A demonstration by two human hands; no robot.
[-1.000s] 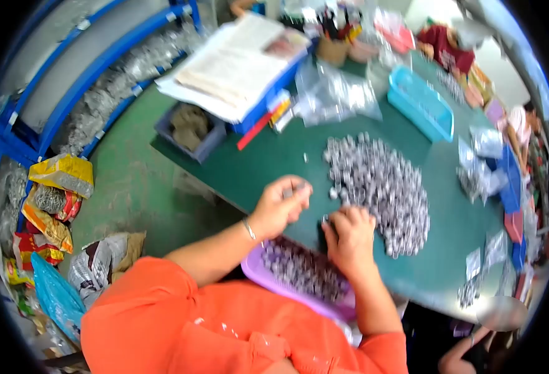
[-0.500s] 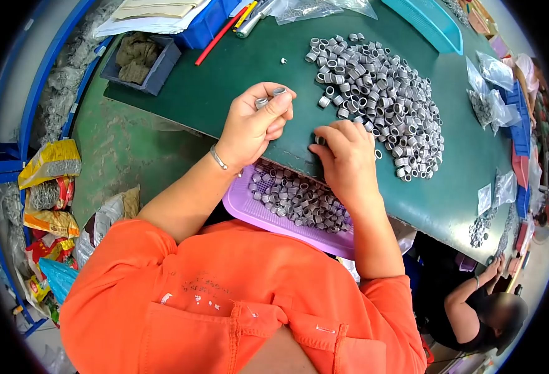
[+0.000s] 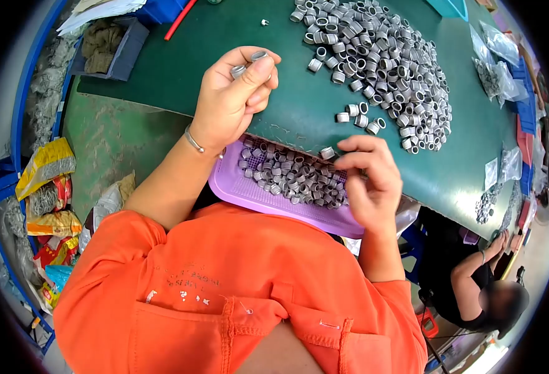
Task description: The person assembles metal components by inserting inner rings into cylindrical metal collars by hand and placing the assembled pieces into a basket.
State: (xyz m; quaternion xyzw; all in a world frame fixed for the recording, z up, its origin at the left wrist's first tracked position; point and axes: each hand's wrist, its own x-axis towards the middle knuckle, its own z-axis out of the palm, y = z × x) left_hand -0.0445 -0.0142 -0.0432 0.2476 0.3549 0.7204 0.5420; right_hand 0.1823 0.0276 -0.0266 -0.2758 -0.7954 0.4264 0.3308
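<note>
My left hand [image 3: 229, 100] is closed above the table's front edge, with two small grey metal rings [image 3: 259, 55] showing between thumb and fingers. Thumb and fingers of my right hand [image 3: 374, 181] are apart, over the right end of the purple basket [image 3: 268, 207]. Right by its fingertips, at the table edge, is a single grey ring [image 3: 327, 153]. Many like rings fill the basket below the edge. A large heap of rings [image 3: 405, 93] spreads over the green table [image 3: 224, 31], with several loose ones [image 3: 352, 111] between heap and edge.
A grey bin [image 3: 123, 56] with a brown cloth stands at the table's left end, near a red stick [image 3: 179, 22]. Plastic bags [image 3: 499, 43] and blue bins lie along the right side. Another person [image 3: 467, 287] sits at the lower right. Sacks [image 3: 47, 168] stand at left.
My right hand has come back from the table to the edge above the basket, its fingers opening and a ring by them. The left hand keeps its rings. The view has shifted.
</note>
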